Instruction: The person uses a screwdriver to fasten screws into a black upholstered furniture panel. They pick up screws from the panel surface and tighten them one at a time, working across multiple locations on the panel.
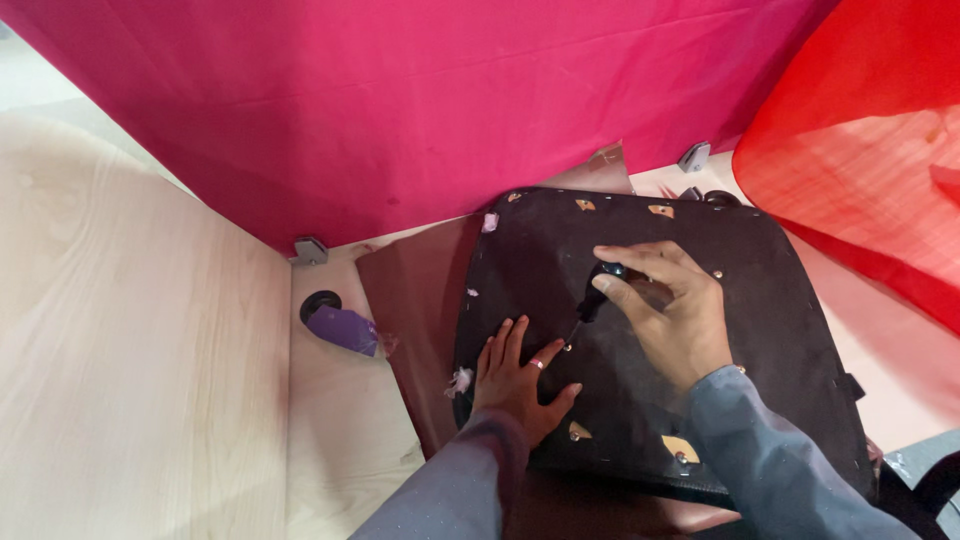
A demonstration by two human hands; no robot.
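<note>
- Head view: I am watching the right hand (672, 312) gripping a small black-handled screwdriver (592, 305), its fingers (640, 262) curling round the handle, with the tip coming down on a screw (567, 347) near the middle of the dark panel (780, 300).
- The left hand (520, 380) is lying flat on the panel just beside that screw, its fingers (505, 345) spreading out and pinching nothing (a ring is showing on one of them).
- The panel is resting on a brown sheet (405, 300), which is lying on the pale wooden desk (330, 440), under a pink cloth (400, 100) and a red cloth (860, 150).
- I am judging that the step goes well if the shaft is standing square to the screw head while the flat hand is stopping the panel from sliding; a tilted tip could be slipping out.
- I am counting one screwdriver, one panel, two hands, two cloths, and two grey metal brackets (309, 250) at the wall foot.
- I am also counting one purple-and-black object (340, 325) left of the sheet (what it is, I cannot tell) and several tan patches on the panel.
</note>
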